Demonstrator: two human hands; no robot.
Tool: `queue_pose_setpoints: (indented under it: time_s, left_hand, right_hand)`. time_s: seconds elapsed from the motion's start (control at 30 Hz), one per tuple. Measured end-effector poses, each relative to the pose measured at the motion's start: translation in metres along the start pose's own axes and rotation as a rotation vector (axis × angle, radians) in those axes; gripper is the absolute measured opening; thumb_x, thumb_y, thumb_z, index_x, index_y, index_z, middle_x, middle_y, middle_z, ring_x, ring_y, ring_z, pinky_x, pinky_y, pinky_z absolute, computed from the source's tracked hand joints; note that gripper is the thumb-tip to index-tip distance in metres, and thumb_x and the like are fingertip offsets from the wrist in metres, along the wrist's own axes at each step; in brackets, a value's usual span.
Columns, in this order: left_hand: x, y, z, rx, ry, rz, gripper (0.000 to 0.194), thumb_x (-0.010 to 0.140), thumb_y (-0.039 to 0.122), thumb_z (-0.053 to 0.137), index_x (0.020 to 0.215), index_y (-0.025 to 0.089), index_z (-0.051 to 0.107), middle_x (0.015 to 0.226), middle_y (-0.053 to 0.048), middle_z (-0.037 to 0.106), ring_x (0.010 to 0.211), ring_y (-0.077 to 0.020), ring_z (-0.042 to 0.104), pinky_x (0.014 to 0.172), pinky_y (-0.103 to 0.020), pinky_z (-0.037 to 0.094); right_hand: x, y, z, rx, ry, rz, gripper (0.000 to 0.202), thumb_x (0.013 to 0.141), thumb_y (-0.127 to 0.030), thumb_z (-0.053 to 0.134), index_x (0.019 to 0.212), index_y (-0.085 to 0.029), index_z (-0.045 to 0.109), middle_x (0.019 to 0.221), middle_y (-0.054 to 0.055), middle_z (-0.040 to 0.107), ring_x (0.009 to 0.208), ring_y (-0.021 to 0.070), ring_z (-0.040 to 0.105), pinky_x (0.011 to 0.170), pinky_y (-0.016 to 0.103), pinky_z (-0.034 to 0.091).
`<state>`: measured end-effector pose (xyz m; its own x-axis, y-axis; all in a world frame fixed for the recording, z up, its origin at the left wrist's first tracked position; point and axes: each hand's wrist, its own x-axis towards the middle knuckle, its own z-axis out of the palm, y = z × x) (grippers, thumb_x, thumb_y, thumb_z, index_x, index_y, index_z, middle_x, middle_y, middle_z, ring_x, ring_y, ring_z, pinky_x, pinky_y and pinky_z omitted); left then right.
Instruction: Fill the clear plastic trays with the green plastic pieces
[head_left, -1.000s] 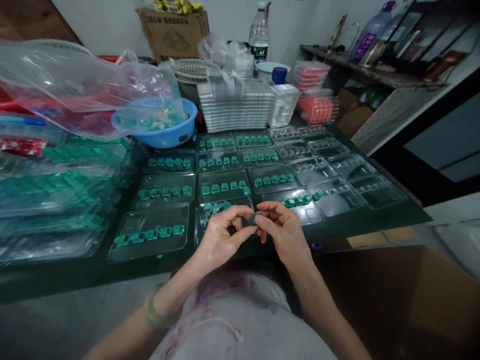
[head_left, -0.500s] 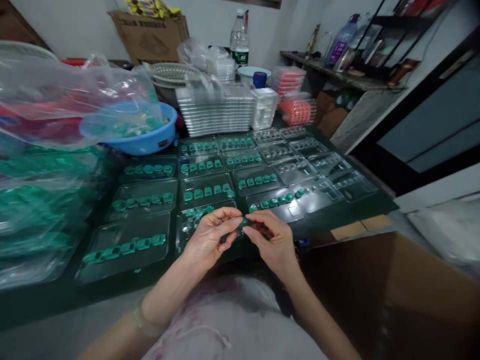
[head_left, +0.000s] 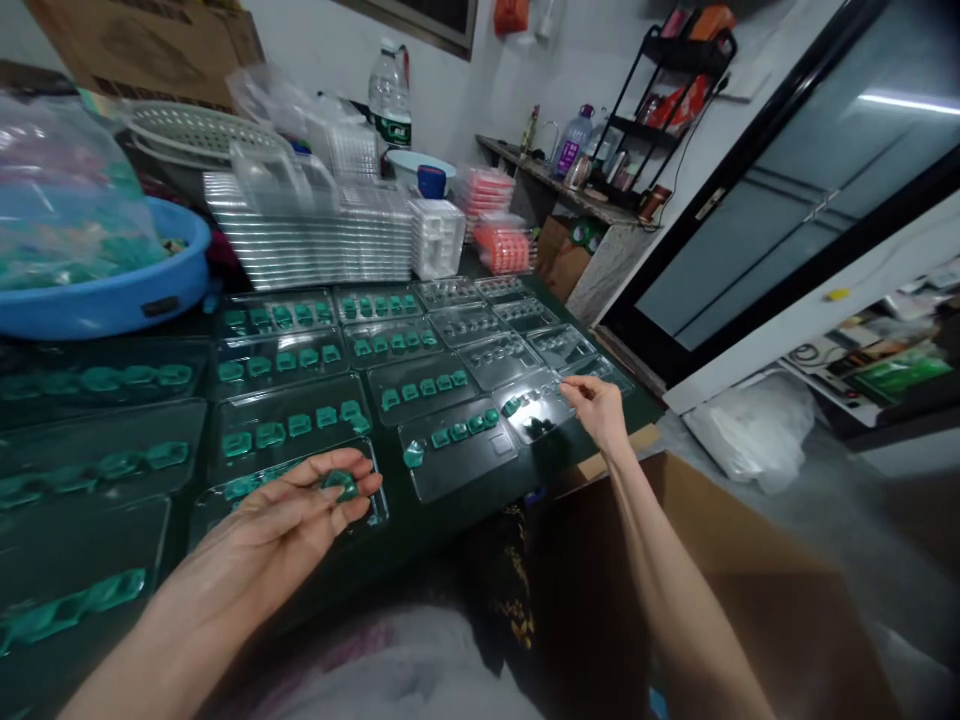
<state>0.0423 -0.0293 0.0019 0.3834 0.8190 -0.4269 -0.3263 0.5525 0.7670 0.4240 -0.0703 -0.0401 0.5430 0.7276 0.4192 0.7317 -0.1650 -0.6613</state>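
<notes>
Presently the left hand [head_left: 281,515] pinches a green piece [head_left: 340,487] between thumb and fingers, over a clear tray [head_left: 210,512] near the front of the dark table [head_left: 401,535]. The right hand [head_left: 598,408] hovers by another tray [head_left: 551,422], fingertips together; whether they grip anything, I cannot tell.

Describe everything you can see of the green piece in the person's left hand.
The green piece is small, dark green and glossy, with a somewhat see-through look, like clear plastic or jelly; the exact material can't be told. Its outline seems rounded, but the fingers hide part of it and finer detail is too small to read. It is gripped between the thumb and fingers of the left hand, in front of a clear tray in this view. The right hand is well apart from it.
</notes>
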Motion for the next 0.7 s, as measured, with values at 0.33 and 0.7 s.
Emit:
queue_pose_setpoints:
  time_s: [0.33,0.7]
  left_hand:
    - [-0.013,0.006,0.000,0.195,0.180,0.028,0.027,0.059,0.032,0.075,0.080,0.016,0.069,0.073,-0.005,0.062,0.064,-0.0139,0.058,0.050,-0.016,0.051]
    - [-0.010,0.000,-0.005,0.197,0.218,0.009,0.032,0.058,0.033,0.075,0.086,0.020,0.068,0.082,-0.001,0.063,0.076,-0.0127,0.058,0.062,-0.015,0.052]
  right_hand:
    - [0.004,-0.015,0.025,-0.291,-0.149,-0.009,0.016,0.072,-0.031,0.058,0.073,-0.020,0.069,0.072,0.003,0.065,0.061,0.0148,0.056,0.058,0.025,0.039]
    - [-0.001,-0.031,0.031,-0.422,-0.183,0.019,0.018,0.076,-0.033,0.055,0.080,-0.020,0.067,0.079,0.003,0.065,0.067,0.0144,0.056,0.058,0.023,0.037]
